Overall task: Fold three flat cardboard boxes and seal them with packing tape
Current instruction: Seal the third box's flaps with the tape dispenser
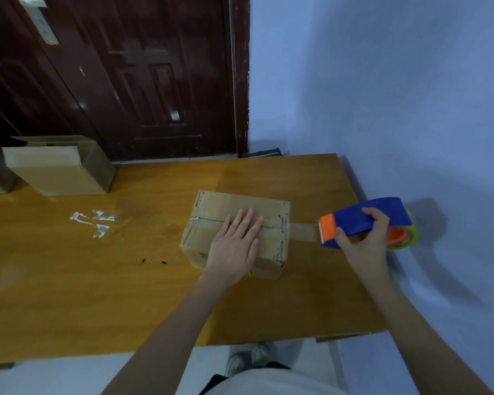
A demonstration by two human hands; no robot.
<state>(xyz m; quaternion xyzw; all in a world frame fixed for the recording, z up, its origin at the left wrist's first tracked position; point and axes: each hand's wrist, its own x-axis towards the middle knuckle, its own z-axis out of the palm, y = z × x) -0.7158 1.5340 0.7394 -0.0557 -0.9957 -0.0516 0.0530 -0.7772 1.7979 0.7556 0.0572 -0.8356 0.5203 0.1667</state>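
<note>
The left hand (pixel 234 246) lies flat, fingers (pixel 247 223) straight, pressing the top of the box (pixel 208 206) near the counter's (pixel 97 280) right end. The right hand (pixel 364 243) has its fingers (pixel 378 216) curled around the blue and orange dispenser (pixel 362 218), held just beside the box's right edge. A strip of tape (pixel 303 232) runs from dispenser to box seam. Another box (pixel 54 169) stands open at the far left.

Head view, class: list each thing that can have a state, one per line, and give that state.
Box: closed, tape along its top seam.
Tape strip: stretched from box to dispenser, uncut.
Dispenser: held off the box's right side.
Left hand: flat, pressing the box top.
Right hand: grips the dispenser.
Far box: top open.
Door: shut.
</note>
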